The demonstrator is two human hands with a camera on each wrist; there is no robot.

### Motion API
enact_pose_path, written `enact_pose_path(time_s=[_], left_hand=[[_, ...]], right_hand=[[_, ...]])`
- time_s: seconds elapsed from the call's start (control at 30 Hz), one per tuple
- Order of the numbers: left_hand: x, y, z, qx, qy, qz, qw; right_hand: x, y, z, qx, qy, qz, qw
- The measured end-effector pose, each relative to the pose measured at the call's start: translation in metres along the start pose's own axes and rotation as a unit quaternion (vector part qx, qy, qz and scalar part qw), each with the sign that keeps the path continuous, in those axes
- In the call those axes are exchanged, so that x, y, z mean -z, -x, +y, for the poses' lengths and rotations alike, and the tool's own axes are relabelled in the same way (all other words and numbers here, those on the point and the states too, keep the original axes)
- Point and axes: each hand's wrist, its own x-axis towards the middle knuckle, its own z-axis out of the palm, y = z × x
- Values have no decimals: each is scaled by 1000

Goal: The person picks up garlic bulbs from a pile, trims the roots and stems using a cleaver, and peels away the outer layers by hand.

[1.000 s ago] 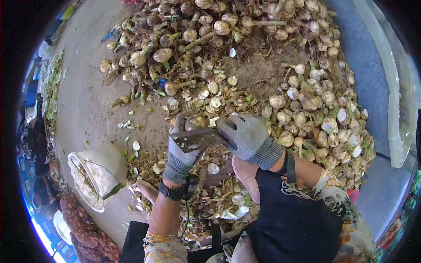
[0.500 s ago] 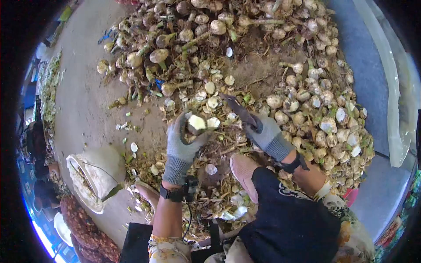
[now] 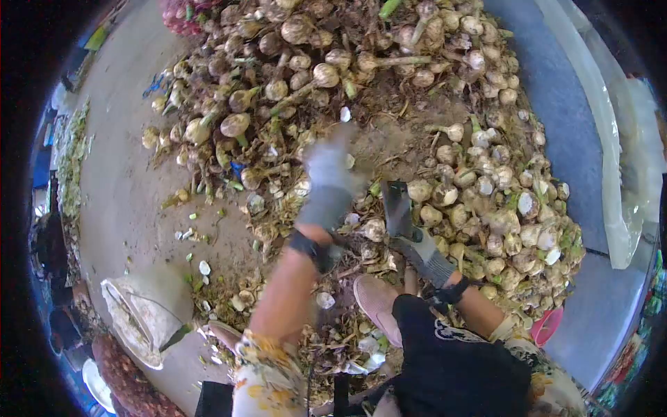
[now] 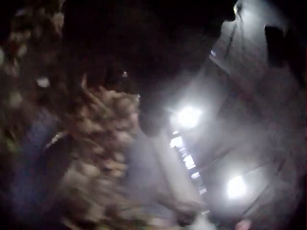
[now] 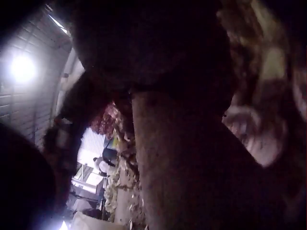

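My gloved left hand (image 3: 330,174) is stretched forward over the scraps below the upper heap of stemmed bulbs (image 3: 326,75), strongly blurred. Its finger shape and whether it holds anything cannot be made out. My gloved right hand (image 3: 422,256) grips a knife, whose broad dark blade (image 3: 397,208) points up beside the right-hand heap of trimmed bulbs (image 3: 486,229). In the right wrist view a broad brownish surface (image 5: 158,158), unclear in the dark, fills the middle. The left wrist view is dark and smeared.
A tipped whitish bucket (image 3: 156,306) stands at the lower left, with red mesh sacks (image 3: 125,375) below it. Peel and stem scraps (image 3: 347,333) lie around the pink shoes (image 3: 375,306). A pink container (image 3: 547,326) sits at the right, near clear plastic sheeting (image 3: 608,132).
The left hand has moved up and forward from near the knife; the bulb with the white cut face seen in it is no longer discernible. The right hand has shifted slightly lower, its blade now more upright.
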Motion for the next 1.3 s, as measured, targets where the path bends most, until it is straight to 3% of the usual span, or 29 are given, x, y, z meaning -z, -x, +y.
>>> enact_pose_path(time_s=[0.03,0.07,0.13,0.2,0.23,0.27,0.3,0.33,0.37,0.4,0.5,0.57,0.63,0.7,0.77,0.8,0.83,0.9,0.97,1.0,1.03,1.07,1.13,1.17,1.23,1.27,1.3], left_hand=[[-6,-10,-43,28,-164,46,985],[-13,-25,-81,114,-307,-12,945],[2,-29,-107,130,-253,-84,955],[8,-22,-102,53,-244,-26,968],[12,-8,-101,21,-240,-2,971],[20,7,-96,-64,-227,53,970],[27,20,-92,-11,-69,19,997],[32,32,-88,43,92,-12,995],[38,44,-80,96,251,-40,962],[47,57,-61,99,323,-20,941],[61,90,-43,107,411,-64,903],[68,104,-41,106,376,-64,919],[81,113,-27,85,296,-61,950],[80,118,-23,76,314,-49,945],[75,130,-15,85,348,-23,933],[81,129,-5,214,391,-49,894],[82,135,-1,198,347,-61,915],[74,148,3,188,495,10,849],[61,147,-21,194,518,49,832],[60,141,-35,162,351,44,921],[55,138,-44,162,387,62,905],[58,136,-42,171,422,76,887],[61,135,-34,200,520,112,823],[60,134,-30,185,527,111,822],[57,131,-19,155,542,107,819],[61,129,-9,162,494,95,849],[51,124,1,122,564,101,810]], right_hand=[[8,6,-12,3,69,7,998],[14,4,-9,31,86,11,996],[21,0,5,85,121,16,989],[15,-5,-5,67,195,45,977],[9,-7,-8,113,220,57,967],[-1,-5,-21,157,246,72,954],[-15,-3,-44,186,282,68,939],[-27,-3,-66,215,319,63,921],[-38,-4,-82,245,355,58,900],[-49,-4,-91,293,409,64,862],[-71,-1,-106,414,529,72,737],[-79,3,-107,465,570,63,674],[-82,9,-102,472,555,54,683],[-83,11,-102,463,562,41,684],[-80,-4,-80,422,559,38,713],[-77,-14,-75,405,558,39,723],[-70,-23,-71,345,567,68,745],[-53,-31,-68,216,576,115,780],[-48,-18,-72,267,479,122,827],[-51,-12,-88,281,456,118,836],[-53,-9,-98,294,436,110,843],[-54,-9,-94,310,361,98,874],[-54,-16,-76,290,357,82,884],[-57,-14,-76,280,354,75,890],[-65,-8,-75,152,197,-17,968],[-69,-2,-74,83,114,-61,988],[-66,-18,-31,184,194,-113,957]])
